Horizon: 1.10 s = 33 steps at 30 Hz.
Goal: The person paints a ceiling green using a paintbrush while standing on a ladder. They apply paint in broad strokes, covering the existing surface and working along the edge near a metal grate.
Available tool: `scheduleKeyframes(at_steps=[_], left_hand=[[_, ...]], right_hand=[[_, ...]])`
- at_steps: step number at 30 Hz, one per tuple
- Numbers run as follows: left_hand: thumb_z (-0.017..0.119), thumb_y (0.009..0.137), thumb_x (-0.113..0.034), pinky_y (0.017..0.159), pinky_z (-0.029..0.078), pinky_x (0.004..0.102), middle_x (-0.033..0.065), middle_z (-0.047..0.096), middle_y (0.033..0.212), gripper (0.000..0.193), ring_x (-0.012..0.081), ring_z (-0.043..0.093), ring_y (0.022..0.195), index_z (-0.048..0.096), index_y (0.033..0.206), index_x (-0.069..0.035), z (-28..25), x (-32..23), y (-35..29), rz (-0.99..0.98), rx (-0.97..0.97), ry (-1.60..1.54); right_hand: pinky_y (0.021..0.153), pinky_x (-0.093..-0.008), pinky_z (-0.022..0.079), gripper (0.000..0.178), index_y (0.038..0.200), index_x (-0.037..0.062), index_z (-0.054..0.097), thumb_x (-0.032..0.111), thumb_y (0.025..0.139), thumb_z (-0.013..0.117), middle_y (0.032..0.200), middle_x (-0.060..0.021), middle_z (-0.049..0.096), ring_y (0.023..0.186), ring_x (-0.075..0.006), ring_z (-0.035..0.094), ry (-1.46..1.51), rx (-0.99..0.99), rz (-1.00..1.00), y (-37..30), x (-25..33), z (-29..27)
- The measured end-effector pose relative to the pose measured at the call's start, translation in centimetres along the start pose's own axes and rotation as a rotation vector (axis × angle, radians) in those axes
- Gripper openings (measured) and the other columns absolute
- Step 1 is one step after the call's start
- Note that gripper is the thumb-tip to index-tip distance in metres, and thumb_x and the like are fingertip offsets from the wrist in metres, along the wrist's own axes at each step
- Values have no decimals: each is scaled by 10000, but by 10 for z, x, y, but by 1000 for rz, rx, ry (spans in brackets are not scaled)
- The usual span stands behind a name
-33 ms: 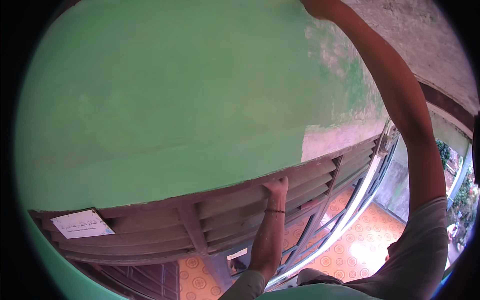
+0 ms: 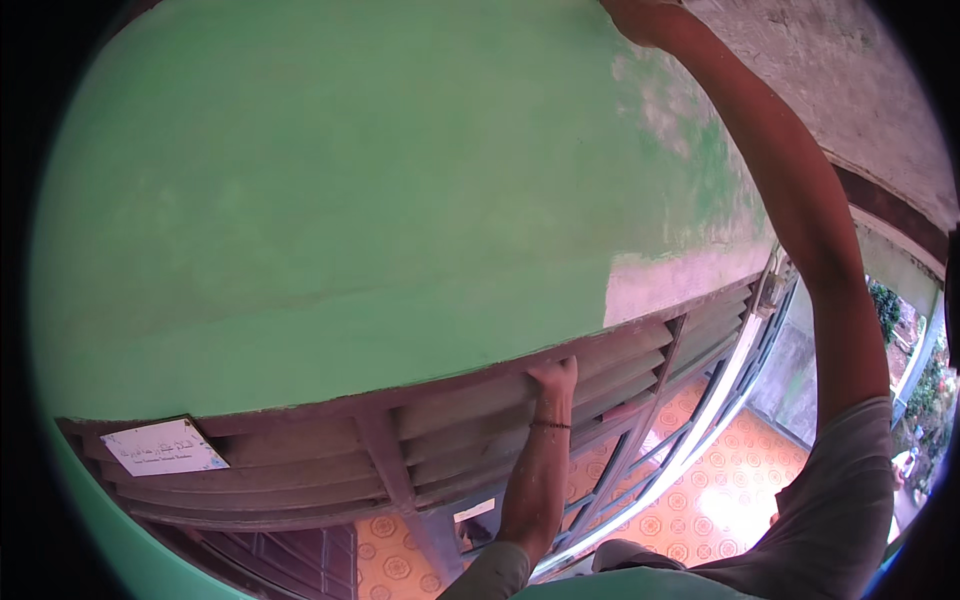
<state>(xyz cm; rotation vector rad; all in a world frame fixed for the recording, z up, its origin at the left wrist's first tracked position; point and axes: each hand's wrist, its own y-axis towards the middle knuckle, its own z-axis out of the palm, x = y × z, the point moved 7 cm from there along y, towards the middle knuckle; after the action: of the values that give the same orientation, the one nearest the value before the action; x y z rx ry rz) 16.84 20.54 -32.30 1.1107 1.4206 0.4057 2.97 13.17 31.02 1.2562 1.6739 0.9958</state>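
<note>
My left hand point(image 2: 557, 372) is closed on the brown wooden window frame point(image 2: 470, 371), just under the green wall point(image 2: 350, 200). Its fingers curl over the wood and are partly hidden. A thin dark bracelet circles that wrist. My right arm stretches high along the right side, and my right hand point(image 2: 636, 20) lies at the top edge against the wall. Its fingers are cut off by the picture's rim, so anything in them is hidden. Below the right hand, the wall has a patchy whitish area point(image 2: 665, 110) and a pale pink patch point(image 2: 680, 278) above the frame.
Brown louvre slats point(image 2: 470, 420) run beneath the frame, with a white sign point(image 2: 165, 446) at the left. Far below lies an orange patterned tile floor point(image 2: 740, 450). Metal bars point(image 2: 640, 485) stand at the lower right. A rough grey surface point(image 2: 850, 90) spans the upper right.
</note>
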Motion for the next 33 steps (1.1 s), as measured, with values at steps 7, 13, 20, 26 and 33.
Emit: scheduleKeyframes(at_steps=[7, 13, 20, 26, 33], left_hand=[[565, 904, -399, 1164, 286, 636, 156, 612, 1440, 593, 360, 542, 1359, 594, 1420, -109, 9, -17, -7, -56, 421, 221], [593, 891, -407, 1184, 298, 590, 138, 586, 1474, 619, 362, 510, 1388, 577, 1433, -108, 12, -29, -4, -1, 186, 16], [625, 907, -403, 1199, 295, 557, 142, 567, 1489, 606, 364, 528, 1361, 577, 1419, -81, -8, -43, 10, -47, 0, -632], [627, 935, -385, 1182, 318, 539, 127, 562, 1467, 577, 340, 529, 1337, 546, 1419, -82, -36, -10, 26, 67, -111, 9], [632, 938, -398, 1218, 228, 552, 128, 459, 1556, 684, 322, 401, 1448, 428, 1506, -77, 11, -27, 4, -145, 240, -424]], right_hand=[[1147, -511, 405, 608, 1604, -1, 249, 286, 1073, 321, 1504, -269, 500, 1349, -459, 510, -144, 111, -69, 28, -30, 19], [1139, -512, 411, 516, 1498, -15, 445, 249, 1080, 299, 1503, -273, 497, 1360, -428, 515, -103, -17, 55, 35, -41, -26], [1153, -515, 394, 538, 1525, 11, 442, 260, 1064, 318, 1489, -267, 517, 1352, -435, 520, -165, -6, -108, 30, -62, 10], [1124, -503, 423, 587, 1570, -26, 317, 266, 1061, 334, 1494, -241, 528, 1325, -439, 540, -153, 44, -108, 5, -9, 25], [1094, -499, 457, 488, 1495, 37, 489, 223, 1072, 334, 1431, -277, 560, 1284, -425, 576, -227, 131, -83, 20, -41, 6]])
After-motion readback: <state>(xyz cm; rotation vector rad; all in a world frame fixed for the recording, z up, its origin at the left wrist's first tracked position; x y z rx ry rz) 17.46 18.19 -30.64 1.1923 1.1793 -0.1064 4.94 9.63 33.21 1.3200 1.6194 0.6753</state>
